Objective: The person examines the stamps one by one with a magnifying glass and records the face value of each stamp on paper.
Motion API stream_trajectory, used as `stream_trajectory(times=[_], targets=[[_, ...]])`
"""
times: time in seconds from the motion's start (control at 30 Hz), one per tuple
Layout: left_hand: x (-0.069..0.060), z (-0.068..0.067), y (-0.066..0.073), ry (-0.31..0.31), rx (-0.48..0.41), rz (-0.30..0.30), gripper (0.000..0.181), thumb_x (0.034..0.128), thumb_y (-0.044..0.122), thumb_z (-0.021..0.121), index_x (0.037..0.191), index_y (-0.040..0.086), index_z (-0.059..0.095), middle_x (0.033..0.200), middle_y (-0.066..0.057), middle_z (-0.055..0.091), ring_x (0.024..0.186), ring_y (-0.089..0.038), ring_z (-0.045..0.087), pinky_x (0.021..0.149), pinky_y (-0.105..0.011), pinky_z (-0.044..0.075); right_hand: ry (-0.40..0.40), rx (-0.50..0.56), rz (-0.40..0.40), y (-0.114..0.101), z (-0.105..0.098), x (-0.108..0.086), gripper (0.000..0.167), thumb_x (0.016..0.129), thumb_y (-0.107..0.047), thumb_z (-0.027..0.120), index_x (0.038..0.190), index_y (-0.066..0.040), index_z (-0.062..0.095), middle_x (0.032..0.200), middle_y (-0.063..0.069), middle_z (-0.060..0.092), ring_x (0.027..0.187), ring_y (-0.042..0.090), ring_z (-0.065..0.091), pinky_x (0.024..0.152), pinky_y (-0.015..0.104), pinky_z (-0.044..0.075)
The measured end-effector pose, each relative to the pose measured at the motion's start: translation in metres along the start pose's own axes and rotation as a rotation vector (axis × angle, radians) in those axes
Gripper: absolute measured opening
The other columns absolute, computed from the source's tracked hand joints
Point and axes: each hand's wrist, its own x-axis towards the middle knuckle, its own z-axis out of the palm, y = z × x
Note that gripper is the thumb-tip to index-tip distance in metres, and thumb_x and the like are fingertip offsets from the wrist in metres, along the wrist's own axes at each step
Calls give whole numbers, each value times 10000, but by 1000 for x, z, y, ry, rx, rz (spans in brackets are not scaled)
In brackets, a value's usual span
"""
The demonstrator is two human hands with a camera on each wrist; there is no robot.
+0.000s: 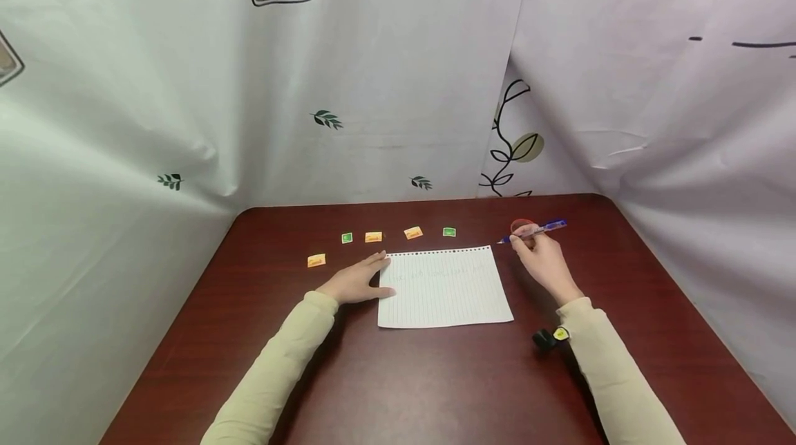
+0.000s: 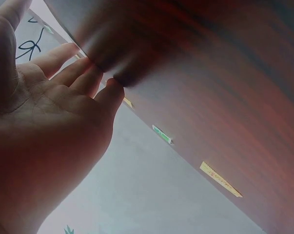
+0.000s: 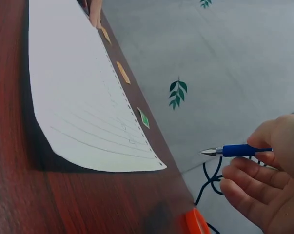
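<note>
A sheet of lined paper point(image 1: 444, 293) with a perforated top edge lies on the dark red table, with faint handwriting near its top. My left hand point(image 1: 357, 280) rests on the sheet's left edge, thumb and fingers spread. In the left wrist view that hand point(image 2: 64, 97) has its fingers extended. Beyond the sheet's upper right corner, my right hand point(image 1: 539, 255) holds a blue pen point(image 1: 552, 225) above the table. In the right wrist view, thumb and forefinger pinch the pen point(image 3: 237, 150), its tip uncapped and apart from the paper point(image 3: 83, 97).
Small orange packets point(image 1: 373, 237) and green packets point(image 1: 449, 231) lie spread behind and left of the sheet. A red ring-shaped thing point(image 1: 521, 224) sits behind my right hand. A black device point(image 1: 544, 341) is at my right wrist. White patterned cloth point(image 1: 385, 86) hangs around the table point(image 1: 435, 390).
</note>
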Motion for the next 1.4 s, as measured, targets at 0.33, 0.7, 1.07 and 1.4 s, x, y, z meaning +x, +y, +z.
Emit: stream_trajectory(times=[0.33,0.7,1.07,1.4], targets=[[2,1,-1,10,13,-7,857,894,519,717,1576,134,368,1660,-19,245,1514,-225,249,1139,-466,358,12,90,-125,9,0,-2,186,945,-140,729,1104,-43,715,1026,120,746,877,128,675,736,127,478],[0,1,-2,4,28,23,854,905,545,689,1573,119,369,1659,-32,245,1518,-224,235,1147,-469,345,-112,26,-311,30,-1,-1,185,904,-64,756,1087,-77,731,1004,37,734,835,139,631,763,180,482],[0,0,-2,3,10,32,851,910,543,686,1575,121,365,1662,-29,238,1519,-224,230,1145,-477,346,-216,-101,-325,42,-2,-1,180,915,-53,738,1093,-75,720,1007,19,722,860,169,625,788,410,531],[0,2,-1,10,4,21,853,902,540,697,1572,123,372,1660,-18,243,1520,-217,228,1146,-472,346,-286,-171,-229,52,-1,1,204,931,-53,716,1122,-122,733,1122,67,717,925,220,624,848,458,511]])
